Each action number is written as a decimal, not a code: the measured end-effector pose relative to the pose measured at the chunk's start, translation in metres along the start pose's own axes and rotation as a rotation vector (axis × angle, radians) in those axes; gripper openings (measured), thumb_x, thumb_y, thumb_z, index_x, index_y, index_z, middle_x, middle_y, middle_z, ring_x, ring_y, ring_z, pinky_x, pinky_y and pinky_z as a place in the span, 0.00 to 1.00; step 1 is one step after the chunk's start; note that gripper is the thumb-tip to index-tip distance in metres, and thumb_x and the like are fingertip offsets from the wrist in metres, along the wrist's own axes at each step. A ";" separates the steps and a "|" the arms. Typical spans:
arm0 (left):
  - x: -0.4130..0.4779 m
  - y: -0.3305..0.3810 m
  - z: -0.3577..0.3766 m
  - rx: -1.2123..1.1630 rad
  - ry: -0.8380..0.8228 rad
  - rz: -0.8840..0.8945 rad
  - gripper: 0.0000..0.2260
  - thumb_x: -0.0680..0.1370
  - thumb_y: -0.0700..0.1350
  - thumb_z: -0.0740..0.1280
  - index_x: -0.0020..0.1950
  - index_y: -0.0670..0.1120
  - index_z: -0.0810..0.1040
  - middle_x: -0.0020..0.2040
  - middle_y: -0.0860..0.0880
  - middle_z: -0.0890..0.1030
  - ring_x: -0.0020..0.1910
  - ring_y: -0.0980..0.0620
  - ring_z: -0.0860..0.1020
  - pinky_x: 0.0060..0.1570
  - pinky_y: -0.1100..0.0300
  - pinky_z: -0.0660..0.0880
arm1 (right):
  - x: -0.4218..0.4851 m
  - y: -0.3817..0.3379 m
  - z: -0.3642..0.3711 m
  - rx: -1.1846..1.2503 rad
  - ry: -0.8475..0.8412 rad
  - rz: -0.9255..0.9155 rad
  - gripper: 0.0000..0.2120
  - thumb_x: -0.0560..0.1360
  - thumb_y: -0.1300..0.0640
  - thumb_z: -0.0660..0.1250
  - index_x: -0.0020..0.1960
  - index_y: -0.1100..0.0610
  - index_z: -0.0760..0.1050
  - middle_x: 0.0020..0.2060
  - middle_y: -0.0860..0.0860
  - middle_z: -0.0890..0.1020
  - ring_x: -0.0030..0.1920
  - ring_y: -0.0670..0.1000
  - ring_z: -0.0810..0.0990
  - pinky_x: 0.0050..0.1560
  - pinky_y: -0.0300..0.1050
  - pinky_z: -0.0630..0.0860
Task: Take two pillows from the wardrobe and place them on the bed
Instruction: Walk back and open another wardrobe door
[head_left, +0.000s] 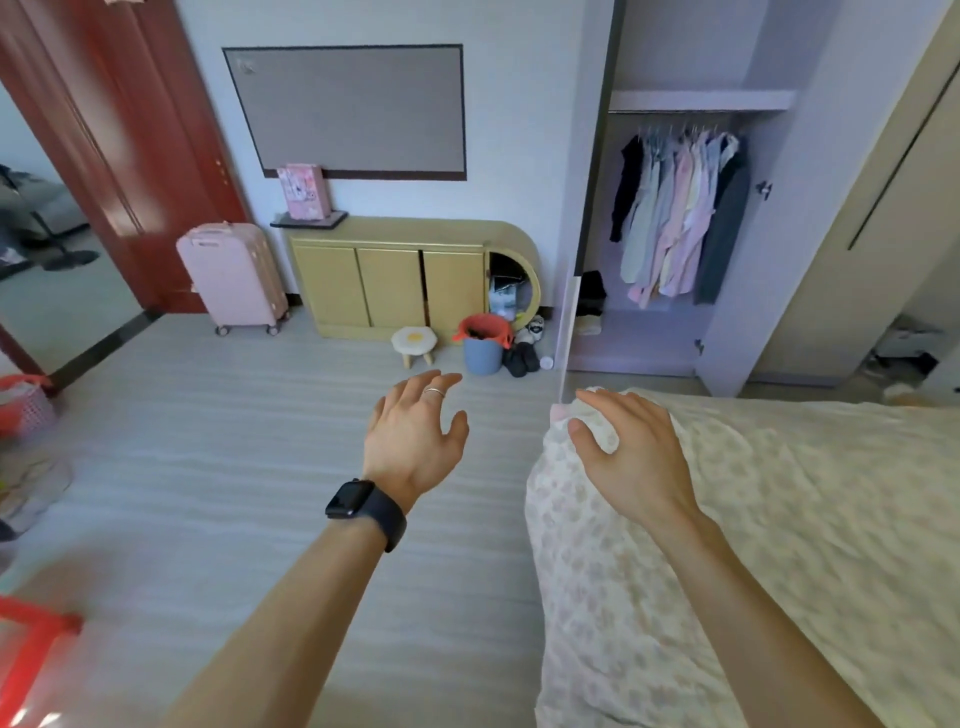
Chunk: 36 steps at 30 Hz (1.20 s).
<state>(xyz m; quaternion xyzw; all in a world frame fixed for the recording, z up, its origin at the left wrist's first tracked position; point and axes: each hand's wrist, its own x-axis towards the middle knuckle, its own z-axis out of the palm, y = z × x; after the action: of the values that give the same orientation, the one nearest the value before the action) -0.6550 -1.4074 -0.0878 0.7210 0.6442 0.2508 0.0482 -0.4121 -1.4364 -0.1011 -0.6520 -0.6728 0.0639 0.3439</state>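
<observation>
Bedroom floor (208, 467) laid in pale grey, faintly striped boards. Rounded tan cabinet (395, 280) and pink hard-shell suitcase (234, 275) set against far wall. Wardrobe (649, 343) stood open at right, clothes (675, 208) hung on rail. Bed (805, 519) covered in crinkled floral quilt, lower right. Left hand (413, 436), watch (363, 506) worn at wrist, held over floor, fingers spread, nothing grasped. Right hand (631, 452) held slack over bed corner, nothing gripped; contact cannot be told.

Pink suitcase (234, 275), red door (130, 130), cream floral-print bed (779, 519), black watch (363, 506).
</observation>
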 end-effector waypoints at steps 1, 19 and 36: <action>0.022 -0.006 0.005 0.004 0.005 0.004 0.22 0.79 0.52 0.63 0.74 0.52 0.69 0.73 0.51 0.70 0.73 0.47 0.65 0.72 0.49 0.62 | 0.021 0.001 0.011 0.004 0.003 -0.013 0.18 0.78 0.47 0.66 0.67 0.47 0.77 0.64 0.43 0.79 0.68 0.55 0.70 0.67 0.48 0.67; 0.442 -0.094 0.049 0.075 0.109 -0.009 0.22 0.78 0.52 0.63 0.73 0.54 0.70 0.74 0.51 0.70 0.73 0.48 0.65 0.71 0.48 0.63 | 0.444 -0.001 0.178 0.064 0.104 -0.233 0.11 0.76 0.50 0.68 0.58 0.50 0.80 0.51 0.46 0.83 0.55 0.54 0.78 0.58 0.47 0.70; 0.801 0.012 0.269 -0.142 -0.215 0.506 0.20 0.79 0.50 0.63 0.72 0.51 0.71 0.72 0.50 0.72 0.71 0.45 0.68 0.70 0.45 0.66 | 0.674 0.205 0.218 -0.096 0.384 0.258 0.16 0.77 0.47 0.69 0.63 0.50 0.80 0.61 0.48 0.82 0.64 0.52 0.74 0.68 0.54 0.71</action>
<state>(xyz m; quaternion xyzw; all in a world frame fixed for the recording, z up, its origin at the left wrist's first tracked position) -0.4947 -0.5781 -0.0769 0.8761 0.4158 0.2216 0.1026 -0.3019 -0.7079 -0.1195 -0.7482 -0.5086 -0.0498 0.4231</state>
